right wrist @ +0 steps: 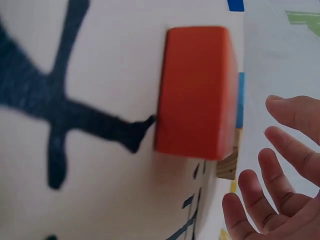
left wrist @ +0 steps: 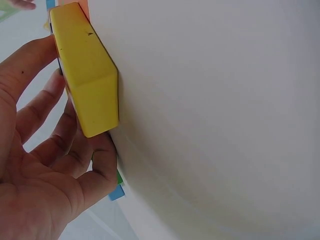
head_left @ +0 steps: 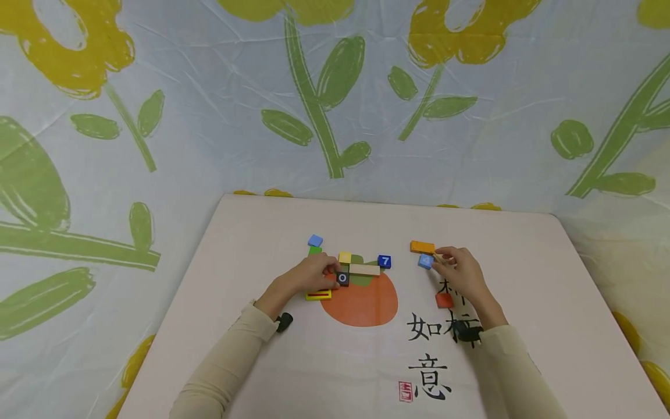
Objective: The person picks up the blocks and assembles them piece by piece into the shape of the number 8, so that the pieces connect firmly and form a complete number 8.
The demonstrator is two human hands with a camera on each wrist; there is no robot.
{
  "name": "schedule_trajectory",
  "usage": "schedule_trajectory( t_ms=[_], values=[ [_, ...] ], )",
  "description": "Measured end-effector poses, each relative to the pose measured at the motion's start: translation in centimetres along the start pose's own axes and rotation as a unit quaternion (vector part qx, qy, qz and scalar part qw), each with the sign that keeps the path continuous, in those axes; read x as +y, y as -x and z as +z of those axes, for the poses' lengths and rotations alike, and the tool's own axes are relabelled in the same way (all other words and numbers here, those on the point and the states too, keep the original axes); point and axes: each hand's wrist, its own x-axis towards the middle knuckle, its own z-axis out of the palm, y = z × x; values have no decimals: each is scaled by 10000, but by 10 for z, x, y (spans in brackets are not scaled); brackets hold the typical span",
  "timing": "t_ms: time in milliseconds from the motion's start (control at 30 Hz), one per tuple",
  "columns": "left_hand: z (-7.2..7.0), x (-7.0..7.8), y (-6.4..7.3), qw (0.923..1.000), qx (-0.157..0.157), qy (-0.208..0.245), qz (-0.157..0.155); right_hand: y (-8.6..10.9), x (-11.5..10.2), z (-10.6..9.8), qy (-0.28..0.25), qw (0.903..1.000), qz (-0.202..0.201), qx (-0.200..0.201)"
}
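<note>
My left hand (head_left: pixel 316 272) pinches a black block marked 0 (head_left: pixel 342 279) at its left edge with thumb and forefinger. Below that hand lies a yellow block with a red stripe (head_left: pixel 318 295); its yellow side (left wrist: pixel 92 90) covers the fingertips in the left wrist view. A pale wooden plank (head_left: pixel 364 270) and a yellow block (head_left: pixel 345 257) sit beside the black one. On the right, my right hand (head_left: pixel 463 272) is spread around a small wooden piece (right wrist: pixel 227 164), close to a light blue block (head_left: pixel 426 261). A red block (head_left: pixel 444 300) lies nearer me.
A dark blue block marked 7 (head_left: pixel 384 261) is at the plank's right end. An orange block (head_left: pixel 422 247) lies beyond the light blue one. Green (head_left: pixel 315 250) and blue (head_left: pixel 315 240) blocks lie behind my left hand. The white tabletop (head_left: pixel 251 250) carries printed characters and an orange fruit.
</note>
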Motion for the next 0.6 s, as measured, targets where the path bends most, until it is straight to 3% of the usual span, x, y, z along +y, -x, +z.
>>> schedule_trajectory(
  t_ms=[600],
  values=[
    [-1,2,2,10000,31,14,-20,-5,8,6,84,9996,-64,-269]
  ],
)
